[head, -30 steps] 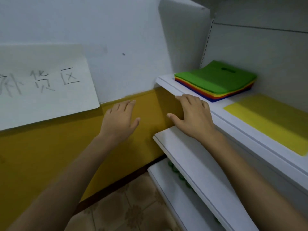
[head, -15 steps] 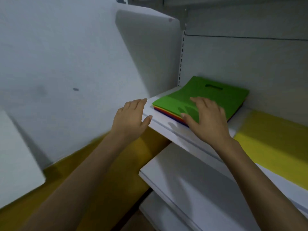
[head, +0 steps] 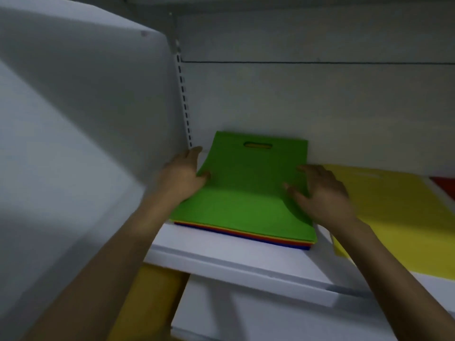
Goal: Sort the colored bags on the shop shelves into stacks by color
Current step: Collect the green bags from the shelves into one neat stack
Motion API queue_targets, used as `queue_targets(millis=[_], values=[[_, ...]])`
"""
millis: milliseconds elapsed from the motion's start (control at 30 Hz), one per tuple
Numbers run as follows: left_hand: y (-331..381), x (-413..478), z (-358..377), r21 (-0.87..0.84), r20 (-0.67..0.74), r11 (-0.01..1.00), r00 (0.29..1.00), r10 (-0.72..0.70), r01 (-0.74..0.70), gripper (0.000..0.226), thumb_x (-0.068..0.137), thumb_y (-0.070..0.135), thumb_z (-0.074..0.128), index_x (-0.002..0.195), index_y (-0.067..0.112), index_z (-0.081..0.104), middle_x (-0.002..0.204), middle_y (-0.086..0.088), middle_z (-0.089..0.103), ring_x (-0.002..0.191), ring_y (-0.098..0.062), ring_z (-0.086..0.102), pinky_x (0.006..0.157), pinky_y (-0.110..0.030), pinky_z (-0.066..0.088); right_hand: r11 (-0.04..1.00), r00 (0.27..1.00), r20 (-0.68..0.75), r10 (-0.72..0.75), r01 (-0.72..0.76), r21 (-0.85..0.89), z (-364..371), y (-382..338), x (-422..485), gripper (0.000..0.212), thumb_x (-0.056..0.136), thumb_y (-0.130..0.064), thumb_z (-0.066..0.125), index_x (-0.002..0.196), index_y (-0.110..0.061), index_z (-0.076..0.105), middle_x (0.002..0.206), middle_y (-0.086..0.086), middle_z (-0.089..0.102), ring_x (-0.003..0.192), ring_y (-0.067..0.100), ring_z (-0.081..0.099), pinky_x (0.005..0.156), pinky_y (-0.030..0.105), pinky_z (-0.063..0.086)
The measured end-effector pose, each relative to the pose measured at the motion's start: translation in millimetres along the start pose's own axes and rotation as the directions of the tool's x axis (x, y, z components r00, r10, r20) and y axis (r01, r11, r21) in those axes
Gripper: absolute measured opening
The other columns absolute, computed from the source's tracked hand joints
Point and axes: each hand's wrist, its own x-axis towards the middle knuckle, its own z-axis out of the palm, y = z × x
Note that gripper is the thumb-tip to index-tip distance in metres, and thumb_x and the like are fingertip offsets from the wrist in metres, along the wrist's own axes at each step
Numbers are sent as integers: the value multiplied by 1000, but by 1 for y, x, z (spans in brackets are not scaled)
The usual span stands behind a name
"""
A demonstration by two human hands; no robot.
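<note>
You see two hands: left hand (head: 182, 175), right hand (head: 322, 193). One stack (head: 246, 233), one green bag (head: 246, 188), one yellow bag (head: 398, 217), one red bag (head: 445, 187). Two shelves: upper shelf (head: 234, 262), lower shelf (head: 270, 316).

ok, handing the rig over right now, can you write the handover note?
Left hand pinches the green bag at its raised left edge; right hand holds its right edge.
Green bag tops the mixed stack, with yellow, red and blue edges beneath, at the left end of the shelf.
Done: a yellow bag lies flat to the right; a red bag shows at far right.
Left: set the green bag apart, then sort the stack by color.
</note>
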Motion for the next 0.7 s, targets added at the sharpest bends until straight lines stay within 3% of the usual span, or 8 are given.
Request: queue_targets(millis=[167,233,300,500,633,700], values=[[-20,37,28,-159,236,977,967,-99,139,77,90,52,50,149,12,21,152,-14,29,136,-32,33,108,-43,35,948,961,7,277,-272,-165,8,-10,6,66,89,-61,45,129,-9,49,124,14,55,113,34,52,87,40,44],[-19,35,38,-207,317,963,943,-101,173,77,85,66,43,142,15,35,143,-14,42,128,-32,43,102,-44,40,921,933,61,356,-339,-191,12,-10,4,68,87,-65,42,128,-11,50,123,12,56,112,32,53,88,39,45],[-19,31,44,-280,307,944,948,-84,174,77,75,72,33,129,19,48,129,-12,55,115,-31,53,94,-43,46,923,920,97,381,-370,-109,16,-10,1,69,85,-66,46,128,-12,51,122,12,58,111,32,55,88,40,47],[-19,27,51,-406,173,907,984,-41,109,63,92,50,48,143,15,37,140,-14,48,126,-30,47,100,-37,40,977,962,-173,211,-202,71,25,-7,-4,61,81,-39,73,126,-2,55,115,18,62,105,38,57,84,47,48],[-20,25,53,-524,125,847,992,-32,93,53,90,47,53,135,20,47,134,-6,55,120,-26,53,96,-33,42,984,926,-338,164,-130,122,26,-7,-8,25,78,-29,73,89,-8,62,84,11,65,79,35,60,65,39,46],[-21,25,54,-559,134,822,990,-45,113,55,86,51,53,134,23,49,133,-3,56,118,-24,54,95,-33,43,976,897,-385,216,-183,122,25,-7,-10,19,78,-21,76,81,-8,62,82,11,65,76,35,61,60,35,43]])
